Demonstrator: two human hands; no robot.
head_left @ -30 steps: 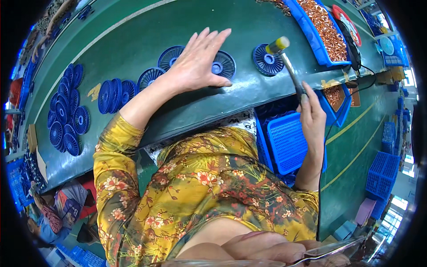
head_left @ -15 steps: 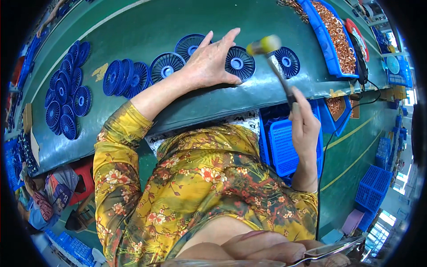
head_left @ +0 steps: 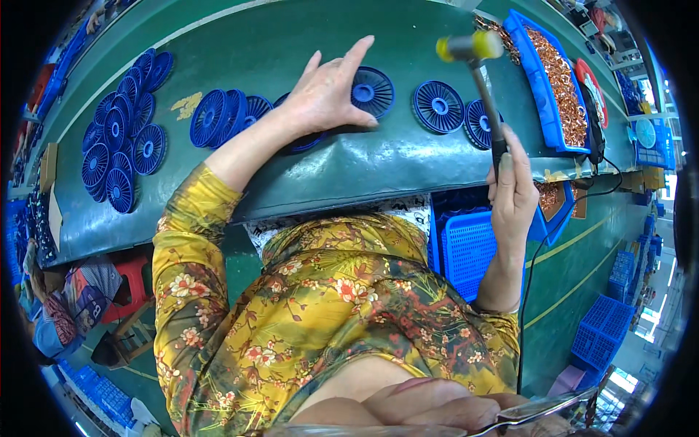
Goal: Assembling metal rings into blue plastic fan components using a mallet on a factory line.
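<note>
My left hand [head_left: 328, 95] is over the table with thumb and forefinger spread wide, beside the left edge of a round blue slotted plastic disc [head_left: 373, 91]. Whether the fingertips touch its rim I cannot tell. Part of another blue disc [head_left: 304, 143] shows beneath this hand and wrist. In my right hand [head_left: 514, 178] is a mallet [head_left: 470, 48] with yellow faces, gripped by its dark handle and raised head up. Two more slotted discs lie flat to the right, one by itself [head_left: 438, 106] and one partly behind the mallet handle [head_left: 478, 125].
Overlapping blue discs [head_left: 211, 119] lie left of my arm, with a bigger heap [head_left: 116, 135] farther left. A blue bin [head_left: 535, 87] of small copper-coloured parts stands at the right. Below the table edge is a blue basket [head_left: 466, 251]. A black cable [head_left: 575, 175] hangs nearby.
The view has shifted a little. A disc formerly by my left hand now lies farther right, and the hand is at another disc. The mallet has risen away from the discs.
</note>
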